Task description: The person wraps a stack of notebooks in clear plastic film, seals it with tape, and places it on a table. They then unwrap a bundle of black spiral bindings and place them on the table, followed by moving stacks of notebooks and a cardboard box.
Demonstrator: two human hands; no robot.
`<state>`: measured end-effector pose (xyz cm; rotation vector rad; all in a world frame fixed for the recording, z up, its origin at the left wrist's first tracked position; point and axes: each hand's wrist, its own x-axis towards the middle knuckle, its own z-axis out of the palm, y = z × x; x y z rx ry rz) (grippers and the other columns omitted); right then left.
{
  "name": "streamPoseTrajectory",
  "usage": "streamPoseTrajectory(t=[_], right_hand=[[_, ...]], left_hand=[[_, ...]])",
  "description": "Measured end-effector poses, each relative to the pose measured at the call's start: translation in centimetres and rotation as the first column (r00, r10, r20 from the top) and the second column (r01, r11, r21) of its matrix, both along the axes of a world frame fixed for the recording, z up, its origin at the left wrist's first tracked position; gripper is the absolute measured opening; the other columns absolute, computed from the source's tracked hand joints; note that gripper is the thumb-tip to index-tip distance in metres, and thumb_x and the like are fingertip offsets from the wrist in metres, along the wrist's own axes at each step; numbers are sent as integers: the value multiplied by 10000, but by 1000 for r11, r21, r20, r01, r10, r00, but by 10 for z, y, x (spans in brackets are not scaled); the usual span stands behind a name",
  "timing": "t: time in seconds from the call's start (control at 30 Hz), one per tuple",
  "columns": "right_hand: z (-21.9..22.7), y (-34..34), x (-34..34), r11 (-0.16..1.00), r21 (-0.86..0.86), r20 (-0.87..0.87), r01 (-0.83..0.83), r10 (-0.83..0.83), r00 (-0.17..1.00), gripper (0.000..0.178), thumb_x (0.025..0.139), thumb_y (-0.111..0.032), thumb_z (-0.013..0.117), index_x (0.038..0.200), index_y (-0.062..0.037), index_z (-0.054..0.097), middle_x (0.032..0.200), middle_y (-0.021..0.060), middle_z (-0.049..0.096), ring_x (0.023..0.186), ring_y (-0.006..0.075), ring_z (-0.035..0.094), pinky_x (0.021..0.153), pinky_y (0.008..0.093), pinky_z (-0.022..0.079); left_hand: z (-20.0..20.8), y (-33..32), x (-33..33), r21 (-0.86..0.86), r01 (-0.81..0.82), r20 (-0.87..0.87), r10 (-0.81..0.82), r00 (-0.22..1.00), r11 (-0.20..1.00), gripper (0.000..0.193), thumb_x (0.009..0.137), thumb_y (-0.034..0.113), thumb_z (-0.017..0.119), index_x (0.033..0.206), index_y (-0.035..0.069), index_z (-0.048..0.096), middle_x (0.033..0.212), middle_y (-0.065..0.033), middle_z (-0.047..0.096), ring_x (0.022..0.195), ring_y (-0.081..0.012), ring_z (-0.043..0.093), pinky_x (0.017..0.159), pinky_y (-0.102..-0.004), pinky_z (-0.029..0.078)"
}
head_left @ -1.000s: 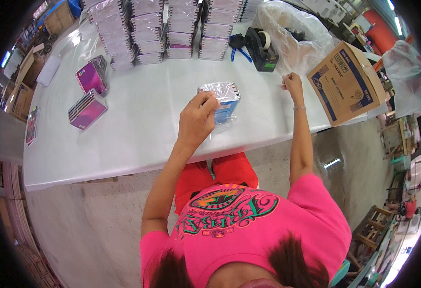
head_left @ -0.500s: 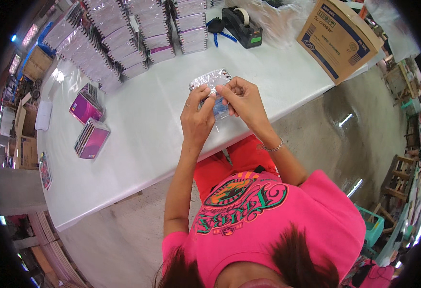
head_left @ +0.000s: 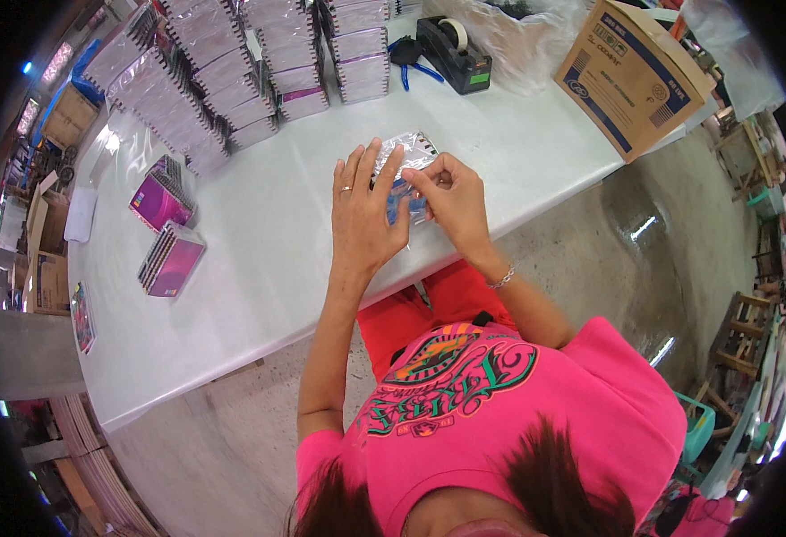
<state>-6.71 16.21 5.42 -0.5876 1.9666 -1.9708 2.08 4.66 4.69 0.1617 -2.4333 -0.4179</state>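
Left hand (head_left: 366, 219) spreads against a boxy blue-and-white bundle (head_left: 418, 156); right hand (head_left: 457, 199) seemingly pinches its clear plastic film (head_left: 405, 141), work needing steady tension.

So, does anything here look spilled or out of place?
Possibly: a dark, shiny patch on the floor right of the table looks wet, though it may only be staining. Also, two purple notebook bundles sit at angles, apart from the neater wrapped stacks.

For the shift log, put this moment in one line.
left hand: spread at plastic-wrapped bundle; right hand: fingertips pinched at bundle; nearby: tape dispenser
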Motion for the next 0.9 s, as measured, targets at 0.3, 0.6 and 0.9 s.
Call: streamPoseTrajectory(t=[0.3, 0.6, 0.9], right_hand=[[-43, 21, -6, 894, 405, -471, 190, 26, 882, 342, 843, -300, 735, 665, -62, 568, 568, 37, 554, 523, 105, 517, 490, 320, 410], [-79, 15, 15, 639, -684, 557, -352, 769, 314, 518, 931, -214, 643, 1364, -96, 384, 1218, 77, 560, 1050, 183, 588, 876, 324, 516], [1, -1, -67, 673, -316, -57, -669, 690, 721, 973, 708, -131, 844, 1469, -116, 237, 1382, 84, 422, 1302, 221, 401, 1121, 363, 315]], left_hand=[[29, 2, -12, -65, -63, 97, 69, 993, 996, 668, 726, 257, 759, 1337, 143, 515, 1317, -144, 522, 1238, -319, 478, 1102, -504, 275], [41, -13, -39, 487, 102, -29, -101, 994, 867, 981, 667, 198, 859, 1472, 179, 299, 1143, -145, 611, 1133, -297, 566, 1004, -446, 420], [-37, 1, -1, 869, 173, -190, -11, 982, 463, 932, 773, 124, 804, 1467, 29, 189, 1338, -153, 457, 1239, -230, 476, 1048, -346, 400]])
